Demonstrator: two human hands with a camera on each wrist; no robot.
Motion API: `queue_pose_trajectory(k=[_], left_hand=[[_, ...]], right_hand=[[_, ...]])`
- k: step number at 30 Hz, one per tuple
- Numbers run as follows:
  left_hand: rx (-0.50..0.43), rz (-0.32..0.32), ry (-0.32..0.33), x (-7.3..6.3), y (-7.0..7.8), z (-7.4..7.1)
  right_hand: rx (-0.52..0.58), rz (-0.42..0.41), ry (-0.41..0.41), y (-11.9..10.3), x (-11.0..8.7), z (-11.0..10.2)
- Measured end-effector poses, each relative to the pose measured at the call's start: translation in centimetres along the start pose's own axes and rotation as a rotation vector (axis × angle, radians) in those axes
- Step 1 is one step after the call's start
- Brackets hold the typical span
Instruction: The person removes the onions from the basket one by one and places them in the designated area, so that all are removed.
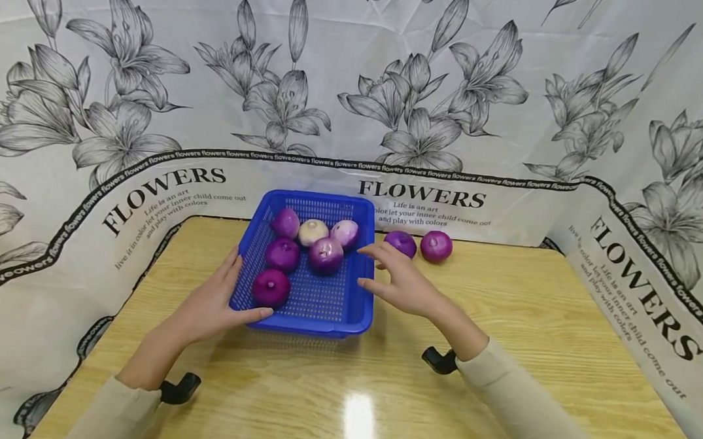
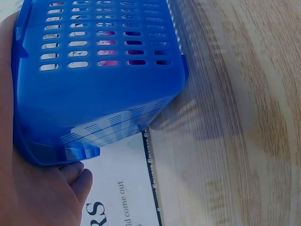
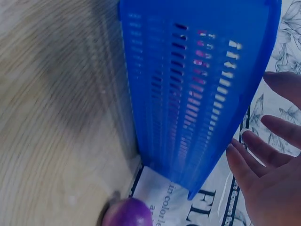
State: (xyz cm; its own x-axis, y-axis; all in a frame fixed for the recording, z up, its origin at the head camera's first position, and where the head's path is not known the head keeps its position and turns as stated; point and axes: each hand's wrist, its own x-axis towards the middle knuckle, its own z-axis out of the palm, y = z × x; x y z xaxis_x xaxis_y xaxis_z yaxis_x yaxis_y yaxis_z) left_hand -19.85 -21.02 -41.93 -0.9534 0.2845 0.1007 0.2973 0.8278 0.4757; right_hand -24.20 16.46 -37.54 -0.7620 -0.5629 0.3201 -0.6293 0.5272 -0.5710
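The blue basket (image 1: 317, 325) with six onions (image 1: 282, 254) is toward the back of the pale wood-grain counter (image 1: 498, 357), its left rim grasped by the left hand (image 1: 209, 308), while the right hand (image 1: 404, 284), loose and ungripping, touches the right rim. Two purple onions (image 1: 436, 247) lie right of it before a flower-printed cloth (image 1: 308, 132). The left fingers are partly hidden by the rim, and the right wrist view cuts off one onion below
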Motion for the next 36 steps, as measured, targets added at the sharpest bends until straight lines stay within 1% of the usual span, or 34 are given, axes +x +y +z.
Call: queue_pose_trajectory(k=[3,9,14,18,24,30,36], left_hand=[[0.0,-0.003,-0.003,-0.1,0.1,0.0],[0.001,-0.007,-0.007,-0.1,0.2,0.0],[0.005,-0.015,-0.013,-0.2,0.2,0.1],[0.006,-0.013,-0.013,-0.1,0.1,0.1],[0.007,-0.009,-0.012,-0.1,0.0,0.2],[-0.001,-0.008,-0.012,-0.3,0.0,0.2],[0.0,-0.016,-0.019,-0.3,0.1,0.1]], right_hand=[[-0.034,-0.028,-0.019,-0.8,0.9,1.1],[-0.083,-0.055,-0.072,-2.3,2.4,3.2],[-0.075,-0.067,-0.144,-3.5,3.7,5.5],[-0.072,-0.071,-0.177,-4.1,4.6,7.2],[-0.082,-0.029,-0.221,-5.0,5.8,9.3],[-0.116,0.0,-0.249,-6.6,6.7,10.5],[-0.232,0.047,-0.288,-7.5,7.7,11.5]])
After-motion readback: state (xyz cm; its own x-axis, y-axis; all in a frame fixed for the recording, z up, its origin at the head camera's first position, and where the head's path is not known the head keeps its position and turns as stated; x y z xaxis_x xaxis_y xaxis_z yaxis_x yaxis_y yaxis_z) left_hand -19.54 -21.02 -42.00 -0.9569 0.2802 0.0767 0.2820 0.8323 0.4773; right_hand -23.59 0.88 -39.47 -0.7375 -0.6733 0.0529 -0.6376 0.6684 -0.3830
